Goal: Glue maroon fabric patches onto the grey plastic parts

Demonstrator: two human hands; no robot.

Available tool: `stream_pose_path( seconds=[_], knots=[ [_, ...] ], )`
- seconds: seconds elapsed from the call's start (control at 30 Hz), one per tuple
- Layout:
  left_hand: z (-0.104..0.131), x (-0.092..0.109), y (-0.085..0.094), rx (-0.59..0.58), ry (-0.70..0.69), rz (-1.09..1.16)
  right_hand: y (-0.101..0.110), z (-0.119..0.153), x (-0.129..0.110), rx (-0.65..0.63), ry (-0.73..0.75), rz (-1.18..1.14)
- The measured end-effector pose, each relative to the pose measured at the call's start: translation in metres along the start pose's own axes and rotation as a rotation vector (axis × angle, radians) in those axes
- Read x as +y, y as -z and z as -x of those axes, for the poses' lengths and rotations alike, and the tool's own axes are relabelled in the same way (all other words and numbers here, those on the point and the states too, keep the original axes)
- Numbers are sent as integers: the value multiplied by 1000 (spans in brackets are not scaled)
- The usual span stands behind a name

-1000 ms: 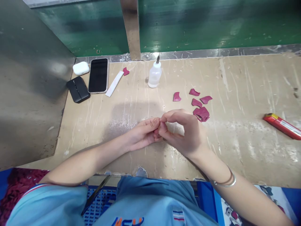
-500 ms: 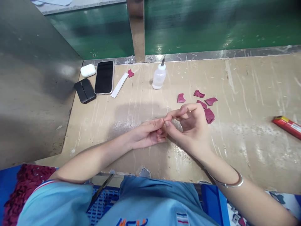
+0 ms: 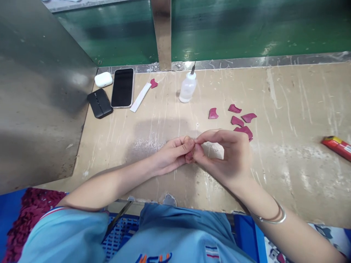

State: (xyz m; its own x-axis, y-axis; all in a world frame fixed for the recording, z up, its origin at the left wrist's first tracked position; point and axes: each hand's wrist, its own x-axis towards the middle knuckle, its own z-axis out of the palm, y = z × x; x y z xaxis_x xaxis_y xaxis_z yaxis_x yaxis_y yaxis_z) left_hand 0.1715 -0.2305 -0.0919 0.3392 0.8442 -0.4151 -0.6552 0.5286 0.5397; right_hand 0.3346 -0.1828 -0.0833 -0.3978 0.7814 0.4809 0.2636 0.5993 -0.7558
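Close together over the middle of the table, my two hands meet at the fingertips. My left hand (image 3: 177,151) has its thumb pressed against curled fingers, and whatever it grips is hidden. My right hand (image 3: 227,153) pinches thumb and forefinger right beside the left fingertips; anything in that pinch is too small to make out. Just beyond the right hand lie several dark red flat pieces, among them a curved piece (image 3: 213,113) and a larger piece (image 3: 245,131) partly behind the hand. A clear squeeze bottle (image 3: 188,87) with a needle tip stands upright farther back.
At the back left are a phone (image 3: 122,88), a white earbud case (image 3: 103,79), a black box (image 3: 100,103), a white strip (image 3: 140,97) and a small red piece (image 3: 154,83). A red-yellow tube (image 3: 337,147) lies far right. A metal wall (image 3: 46,98) bounds the left.
My right hand has turned and lowered slightly, its fingers now straighter, uncovering more of the red pieces. The fingertips of both hands stay together. The view has shifted slightly.
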Motion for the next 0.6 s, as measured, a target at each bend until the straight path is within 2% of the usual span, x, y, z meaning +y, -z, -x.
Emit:
stream_pose_path(
  seconds=[0.23,0.37,0.6],
  knots=[
    [1,1,-2,8,-17,-33,-5,5,-1,66,2,-89],
    [1,3,-3,-16,0,-21,-6,2,-3,49,-85,-192],
    [-1,7,-2,-110,75,17,-7,-5,-12,-47,-285,-588]
  ],
)
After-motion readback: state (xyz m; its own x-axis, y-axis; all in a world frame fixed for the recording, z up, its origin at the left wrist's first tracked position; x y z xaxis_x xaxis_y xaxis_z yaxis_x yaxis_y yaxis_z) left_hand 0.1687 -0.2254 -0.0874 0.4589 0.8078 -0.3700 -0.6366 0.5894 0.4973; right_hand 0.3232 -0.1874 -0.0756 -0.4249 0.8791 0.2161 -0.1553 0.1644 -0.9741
